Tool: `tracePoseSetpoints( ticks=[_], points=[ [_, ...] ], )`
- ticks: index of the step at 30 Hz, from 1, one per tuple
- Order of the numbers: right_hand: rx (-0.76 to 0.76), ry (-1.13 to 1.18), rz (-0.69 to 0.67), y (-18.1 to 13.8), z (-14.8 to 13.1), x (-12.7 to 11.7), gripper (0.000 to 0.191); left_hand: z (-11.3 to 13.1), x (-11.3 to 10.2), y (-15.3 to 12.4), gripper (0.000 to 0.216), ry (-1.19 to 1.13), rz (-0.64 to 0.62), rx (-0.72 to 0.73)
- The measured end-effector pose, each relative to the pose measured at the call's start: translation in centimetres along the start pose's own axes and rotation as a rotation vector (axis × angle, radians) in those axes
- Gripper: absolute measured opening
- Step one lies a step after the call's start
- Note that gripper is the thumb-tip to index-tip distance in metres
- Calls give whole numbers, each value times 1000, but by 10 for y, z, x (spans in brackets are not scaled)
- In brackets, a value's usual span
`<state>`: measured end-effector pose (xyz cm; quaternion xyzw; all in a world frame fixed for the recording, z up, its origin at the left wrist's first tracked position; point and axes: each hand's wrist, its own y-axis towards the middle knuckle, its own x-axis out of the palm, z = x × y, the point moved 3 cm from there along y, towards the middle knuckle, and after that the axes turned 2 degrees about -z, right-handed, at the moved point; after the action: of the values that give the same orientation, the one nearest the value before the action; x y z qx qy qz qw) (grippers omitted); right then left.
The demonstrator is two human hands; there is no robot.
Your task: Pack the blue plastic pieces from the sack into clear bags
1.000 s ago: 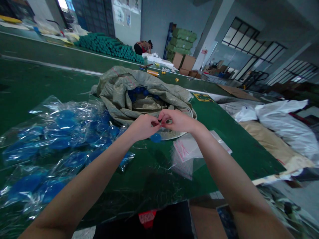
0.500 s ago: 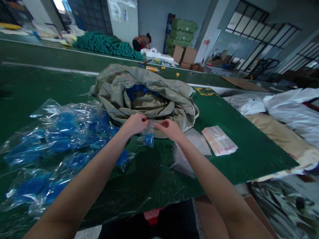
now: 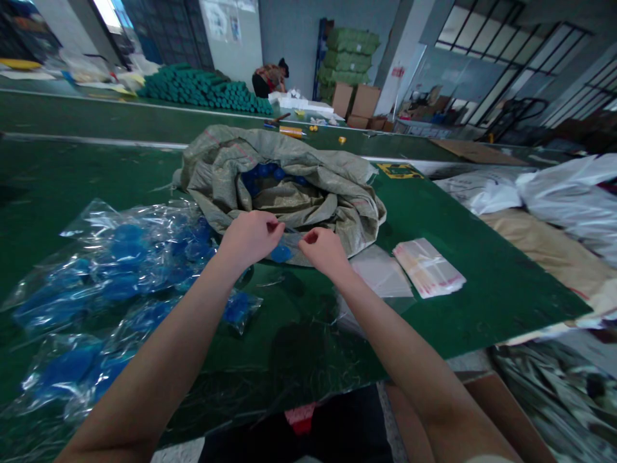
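Observation:
Between my hands a small clear plastic bag [image 3: 292, 240] is stretched by its upper edge, with a round blue piece [image 3: 281, 254] inside it. My left hand [image 3: 253, 236] pinches one corner of the bag, thumb against fingers. The other corner is in the pinched fingers of my right hand [image 3: 322, 247]. Just behind them lies a rolled-down woven sack [image 3: 216, 186] holding several blue round pieces [image 3: 263, 172]. To the left spreads a pile of clear bags with blue pieces [image 3: 128, 251]. Right of my right hand are loose flat bags [image 3: 383, 273].
A banded stack of flat bags [image 3: 429, 267] rests on the green table [image 3: 501, 292]. White sacks [image 3: 569, 193] stand beyond its right edge. Farther back are an orange tube [image 3: 292, 132], teal rolls [image 3: 202, 88] and a bent-over person [image 3: 270, 78].
My hands have drawn slightly apart, pulling the bag's top edge taut. The bag with its blue piece has swung up and left from hanging straight down. The view has shifted slightly.

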<state>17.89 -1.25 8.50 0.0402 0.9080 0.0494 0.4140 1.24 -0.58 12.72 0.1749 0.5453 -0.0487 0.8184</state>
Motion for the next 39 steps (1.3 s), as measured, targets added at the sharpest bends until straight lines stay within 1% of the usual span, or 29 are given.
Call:
tracePoseSetpoints(
  ticks=[3, 6, 8, 10, 13, 14, 16, 17, 19, 20, 22, 25, 27, 28, 30, 32, 33, 34, 37, 39],
  points=[
    [-102, -91, 13, -7, -6, -14, 11, 3, -9, -5, 35, 140, 32, 32],
    [-218, -184, 25, -12, -13, -29, 13, 4, -13, -8, 36, 236, 9, 95],
    [-273, -247, -11, -16, -17, -40, 12, 5, -13, -9, 36, 248, -5, 149],
    [-305, -295, -128, -18, -17, -50, 11, 6, -10, -9, 37, 223, -33, 210],
    [-291, -282, -458, -14, -6, -57, 12, 8, 4, -6, 37, 143, -155, 300],
    [-274, -263, -550, -10, 1, -57, 13, 8, 10, -4, 36, 126, -193, 309],
    [-272, -250, -638, 1, 15, -55, 12, 5, 26, 1, 35, 120, -215, 271],
    [-276, -259, -649, 8, 22, -52, 12, 4, 34, 4, 34, 121, -210, 237],
    [-306, -265, -628, 21, 35, -44, 14, -1, 50, 10, 33, 88, -206, 174],
    [-312, -250, -617, 27, 40, -40, 15, -3, 57, 13, 33, 50, -214, 149],
    [-278, -164, -600, 36, 51, -33, 16, -8, 67, 17, 34, -54, -235, 117],
    [-193, 36, -601, 44, 64, -26, 15, -14, 71, 22, 41, -197, -237, 104],
    [-167, 128, -605, 47, 70, -23, 14, -19, 71, 23, 47, -258, -252, 75],
    [-161, 154, -604, 48, 73, -22, 13, -22, 71, 23, 48, -281, -283, 51],
    [-149, 181, -593, 49, 76, -20, 12, -27, 74, 23, 46, -310, -388, 21],
    [-144, 196, -580, 49, 78, -18, 12, -31, 79, 22, 38, -325, -474, 16],
    [-145, 201, -576, 48, 78, -18, 12, -32, 82, 22, 34, -331, -486, 15],
    [-147, 206, -575, 47, 78, -18, 12, -33, 84, 22, 30, -340, -475, 11],
    [-159, 226, -574, 45, 76, -18, 13, -32, 91, 24, 24, -381, -391, -26],
    [-168, 237, -572, 43, 75, -19, 13, -30, 97, 24, 24, -412, -376, -35]
  ],
)
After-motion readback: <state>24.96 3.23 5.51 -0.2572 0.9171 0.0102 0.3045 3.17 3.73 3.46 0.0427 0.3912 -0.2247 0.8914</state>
